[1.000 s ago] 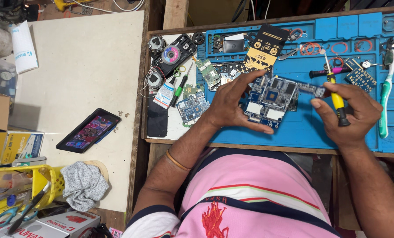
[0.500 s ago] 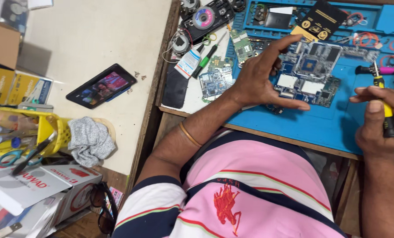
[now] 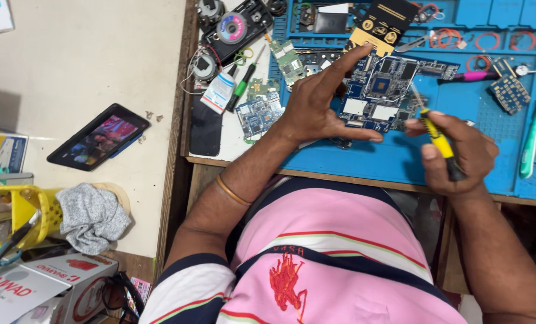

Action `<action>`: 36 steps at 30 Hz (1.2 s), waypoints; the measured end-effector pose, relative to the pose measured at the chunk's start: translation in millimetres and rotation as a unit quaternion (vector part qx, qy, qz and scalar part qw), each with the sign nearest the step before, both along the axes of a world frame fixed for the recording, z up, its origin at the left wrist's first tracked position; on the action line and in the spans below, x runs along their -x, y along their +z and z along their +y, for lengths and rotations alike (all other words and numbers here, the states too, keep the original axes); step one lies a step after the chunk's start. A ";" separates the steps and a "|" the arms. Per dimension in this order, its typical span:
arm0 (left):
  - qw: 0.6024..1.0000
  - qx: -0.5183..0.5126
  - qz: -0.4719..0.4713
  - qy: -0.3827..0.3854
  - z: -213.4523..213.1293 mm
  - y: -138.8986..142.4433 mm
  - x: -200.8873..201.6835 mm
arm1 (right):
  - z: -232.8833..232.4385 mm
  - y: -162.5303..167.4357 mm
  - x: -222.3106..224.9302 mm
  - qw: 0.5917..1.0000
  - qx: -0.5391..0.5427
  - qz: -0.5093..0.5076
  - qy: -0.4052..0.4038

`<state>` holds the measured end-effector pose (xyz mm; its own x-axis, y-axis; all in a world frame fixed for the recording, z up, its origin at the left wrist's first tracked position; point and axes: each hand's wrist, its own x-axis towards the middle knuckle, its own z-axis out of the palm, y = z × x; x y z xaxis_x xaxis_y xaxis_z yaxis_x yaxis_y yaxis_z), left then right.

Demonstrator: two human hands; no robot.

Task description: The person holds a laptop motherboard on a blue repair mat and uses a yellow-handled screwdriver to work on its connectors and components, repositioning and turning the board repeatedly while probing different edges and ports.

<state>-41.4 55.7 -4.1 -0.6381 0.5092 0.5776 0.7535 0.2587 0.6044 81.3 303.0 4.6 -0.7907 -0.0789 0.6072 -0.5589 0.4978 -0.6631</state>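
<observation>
A person in a pink striped shirt sits at a workbench, seen from above. On a blue mat (image 3: 400,162) lies a blue circuit board (image 3: 383,90) with silver shields and a dark chip at its centre. The left hand (image 3: 316,108) steadies the board: the forefinger stretches along its top edge and the thumb presses along its bottom edge, pinching it flat against the mat. The right hand (image 3: 460,150) is closed around a yellow screwdriver (image 3: 437,141), whose thin metal tip angles up and left to the board's right side; whether the tip touches is too fine to tell. Just left of the board lie two smaller boards (image 3: 261,113), a green-handled tool (image 3: 244,81) and a dark slab (image 3: 205,129). Beyond the board rests a black and gold card (image 3: 383,24), with orange rings (image 3: 445,39) and a pink-handled tool (image 3: 472,76) to the right. A toothbrush (image 3: 535,129) lies at the mat's far right. On the pale table to the left, well apart, a phone (image 3: 97,137) shows a lit screen, near a grey cloth (image 3: 91,216) and a yellow basket (image 3: 25,210). The risks, as I judge them: the tip could slip off a small screw and scratch nearby parts if pressed at this slant, and a loosened screw could roll into the clutter beside the board.
</observation>
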 end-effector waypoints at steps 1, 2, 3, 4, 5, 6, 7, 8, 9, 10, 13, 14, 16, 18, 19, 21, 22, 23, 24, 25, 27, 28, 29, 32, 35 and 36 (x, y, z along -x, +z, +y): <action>1.000 0.001 0.004 -0.009 0.1 1.5 -0.1 | 0.2 0.6 0.6 1.000 -0.008 -0.003 0.003; 1.000 0.002 0.009 -0.017 0.1 2.6 -0.2 | 0.3 0.2 2.3 1.000 -0.016 -0.006 0.008; 1.000 0.003 0.014 -0.024 -0.2 3.7 -0.2 | 1.2 -0.6 3.5 1.000 -0.024 -0.009 0.013; 0.999 0.002 0.028 -0.027 -0.5 4.4 -0.2 | 2.8 -1.2 4.2 1.000 -0.024 -0.011 0.011; 0.999 0.002 0.043 -0.029 -0.9 4.8 -0.2 | 3.6 -2.5 4.8 1.000 -0.022 -0.014 0.009; 0.998 0.002 0.057 -0.031 -1.4 4.9 -0.2 | 4.4 -4.0 5.1 1.000 -0.021 -0.016 0.008; 0.998 0.005 0.052 -0.029 -1.8 4.6 -0.3 | 5.7 -5.2 5.0 1.000 -0.017 -0.019 0.011; 0.999 0.007 0.046 -0.028 -2.2 4.3 -0.3 | 7.4 -6.0 4.6 1.000 -0.012 -0.022 0.014; 0.999 0.010 0.041 -0.028 -2.3 3.6 -0.3 | 9.0 -6.8 4.2 1.000 -0.007 -0.025 0.016; 0.999 0.014 0.032 -0.023 -2.3 3.0 -0.2 | 10.7 -7.5 4.6 0.999 0.000 -0.015 0.031; 1.000 0.018 0.019 -0.004 -0.8 2.4 0.7 | 13.5 -10.0 7.9 0.998 0.022 0.014 0.054; 1.000 0.016 0.023 0.001 0.1 2.6 1.2 | 12.9 -11.2 9.4 0.998 0.030 0.021 0.046; 1.000 0.013 0.017 0.010 2.0 4.5 2.0 | 13.6 -12.4 10.6 0.997 0.060 0.030 0.028; 1.000 0.016 0.000 0.017 3.6 7.6 2.1 | 14.6 -12.5 12.4 0.993 0.107 0.039 0.009; 1.000 0.012 -0.010 0.010 4.3 9.3 2.0 | 17.0 -11.2 13.1 0.992 0.119 0.038 -0.004; 0.999 0.007 -0.035 -0.002 5.0 12.8 0.7 | 19.1 -8.5 11.5 0.988 0.147 0.030 -0.029; 0.999 0.001 -0.045 -0.007 5.1 14.4 -0.2 | 19.7 -6.6 10.4 0.988 0.151 0.031 -0.034; 0.998 -0.006 -0.053 -0.012 5.2 15.5 -1.1 | 19.9 -4.6 9.6 0.987 0.155 0.032 -0.039; 0.998 -0.012 -0.062 -0.016 5.4 16.2 -1.9 | 19.8 -2.6 8.6 0.986 0.158 0.034 -0.042; 0.998 -0.014 -0.056 -0.021 5.5 16.8 -2.8 | 19.3 -0.6 7.6 0.988 0.145 0.033 -0.053; 0.999 -0.021 -0.043 -0.026 6.3 16.8 -3.6 | 18.4 3.6 5.9 0.990 0.116 0.028 -0.070; 0.999 -0.017 -0.046 -0.025 6.8 16.4 -3.6 | 18.3 5.5 5.4 0.991 0.106 0.032 -0.074; 0.998 -0.013 -0.048 -0.022 7.4 16.1 -3.6 | 17.7 7.1 5.3 0.992 0.095 0.035 -0.075; 0.998 -0.007 -0.058 -0.019 9.3 15.4 -3.0 | 17.3 9.4 6.7 0.993 0.093 0.036 -0.068; 0.998 -0.004 -0.059 -0.019 11.0 17.6 -1.8 | 18.9 9.4 8.0 0.994 0.087 0.033 -0.065; 0.998 -0.004 -0.058 -0.020 11.1 18.2 -2.7 | 19.2 8.6 7.6 0.994 0.082 0.031 -0.066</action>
<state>-38.7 66.8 14.1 -0.6805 0.5312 0.5047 0.6876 0.2251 0.6903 73.8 322.2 13.2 -0.7484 0.1269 0.6510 -0.5380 0.4579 -0.7078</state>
